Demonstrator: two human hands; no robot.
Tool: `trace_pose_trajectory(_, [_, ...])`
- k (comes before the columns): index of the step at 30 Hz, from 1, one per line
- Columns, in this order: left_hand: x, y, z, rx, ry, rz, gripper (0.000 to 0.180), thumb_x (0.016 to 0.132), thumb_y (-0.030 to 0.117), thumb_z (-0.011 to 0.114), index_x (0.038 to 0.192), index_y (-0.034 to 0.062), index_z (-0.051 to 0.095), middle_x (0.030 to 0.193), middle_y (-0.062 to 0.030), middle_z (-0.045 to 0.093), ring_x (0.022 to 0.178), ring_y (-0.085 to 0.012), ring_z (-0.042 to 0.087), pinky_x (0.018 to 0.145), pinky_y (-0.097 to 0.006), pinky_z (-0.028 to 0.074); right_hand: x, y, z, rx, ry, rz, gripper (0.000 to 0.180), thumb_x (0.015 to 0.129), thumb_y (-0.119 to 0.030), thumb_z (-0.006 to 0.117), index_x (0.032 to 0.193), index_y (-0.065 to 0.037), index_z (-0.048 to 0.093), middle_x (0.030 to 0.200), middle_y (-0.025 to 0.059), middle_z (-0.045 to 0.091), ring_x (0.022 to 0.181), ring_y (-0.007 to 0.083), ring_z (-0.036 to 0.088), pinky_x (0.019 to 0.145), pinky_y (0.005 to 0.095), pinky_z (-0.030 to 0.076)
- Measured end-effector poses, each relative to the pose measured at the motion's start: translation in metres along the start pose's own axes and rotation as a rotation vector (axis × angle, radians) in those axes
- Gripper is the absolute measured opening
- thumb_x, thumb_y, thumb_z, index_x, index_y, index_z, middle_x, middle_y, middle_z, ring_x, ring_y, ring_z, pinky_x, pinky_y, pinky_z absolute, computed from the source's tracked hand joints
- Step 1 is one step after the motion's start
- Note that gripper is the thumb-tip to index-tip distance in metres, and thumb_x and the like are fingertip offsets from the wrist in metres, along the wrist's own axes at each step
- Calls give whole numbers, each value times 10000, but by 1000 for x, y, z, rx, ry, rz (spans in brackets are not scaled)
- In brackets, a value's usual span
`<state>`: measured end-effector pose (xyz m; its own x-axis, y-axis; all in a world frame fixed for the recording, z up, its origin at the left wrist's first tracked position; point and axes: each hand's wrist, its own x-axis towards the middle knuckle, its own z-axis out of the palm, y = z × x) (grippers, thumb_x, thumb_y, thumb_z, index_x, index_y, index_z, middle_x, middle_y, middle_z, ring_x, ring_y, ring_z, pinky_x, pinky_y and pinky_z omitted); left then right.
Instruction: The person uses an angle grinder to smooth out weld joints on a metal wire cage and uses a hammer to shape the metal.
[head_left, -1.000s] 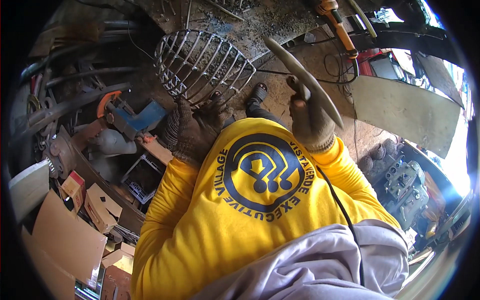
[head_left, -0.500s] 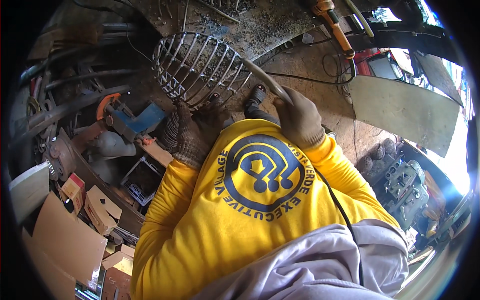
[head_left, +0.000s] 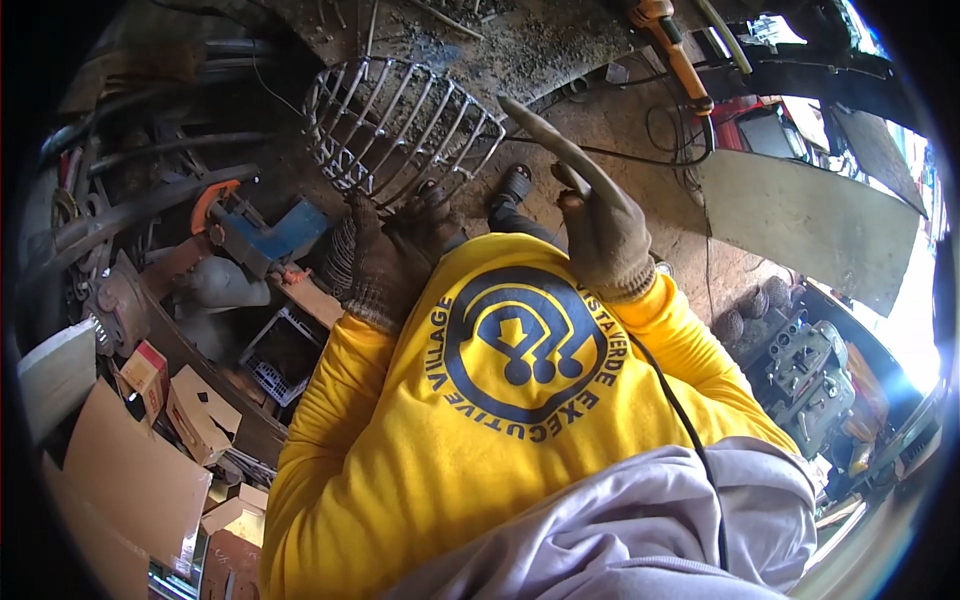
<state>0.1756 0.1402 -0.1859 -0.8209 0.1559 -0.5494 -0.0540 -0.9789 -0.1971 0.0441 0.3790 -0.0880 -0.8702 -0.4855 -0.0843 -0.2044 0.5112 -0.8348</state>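
Observation:
A rounded metal grille (head_left: 408,112), made of rods welded across a curved rim, stands at the upper middle. My left hand (head_left: 385,255), in a dark knit glove, is closed on its near edge; the fingers are partly lost in shadow. A gloved right hand (head_left: 608,235), mine, is wrapped round a curved grey-brown bar (head_left: 560,142) that tapers toward its far end. The bar's tip stands just beyond the grille's right end, apart from it. What kind of tool the bar is, I cannot tell.
A worktable (head_left: 540,40) strewn with dark grit lies ahead. On its right is an orange power tool (head_left: 680,65) with a black cord. A blue metal machine part (head_left: 285,235), a plastic crate (head_left: 280,355) and cardboard boxes (head_left: 200,415) crowd the left. At right stand a flat sheet (head_left: 810,210) and an engine-like block (head_left: 808,375).
The bar's tip has lifted up and away from the grille's right end, and my right hand has turned with it. The grille has shifted slightly. My left hand stays on its edge.

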Motion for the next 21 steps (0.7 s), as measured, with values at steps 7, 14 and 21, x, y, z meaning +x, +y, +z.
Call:
trace_pose_trajectory(7, [4, 3, -25, 59, -133, -1, 942, 914, 751, 387, 1418, -41, 467, 1429, -243, 523, 1276, -358, 547, 1160, -532, 327, 4, 2, 6, -343, -123, 148, 355, 937, -206, 593, 1273, -92, 608, 962, 183, 703, 884, 401, 682, 754, 454, 541])
trace_pose_trajectory(14, [-3, 0, 1, -52, -2, -23, 914, 906, 759, 389, 1415, 9, 498, 1442, -222, 519, 1266, -345, 560, 1149, -540, 336, 1, -5, 7, -83, 88, -122, 286, 966, -202, 566, 1213, -69, 619, 962, 204, 693, 859, 417, 675, 752, 463, 543])
trace_pose_trajectory(21, [-6, 1, 9, -49, -97, -65, 894, 925, 755, 355, 1452, 40, 462, 1495, -202, 472, 1335, -329, 503, 1188, -519, 263, 4, -12, -2, -83, -43, 26, 356, 966, -175, 553, 1305, -67, 574, 963, 241, 674, 895, 433, 659, 769, 475, 526])
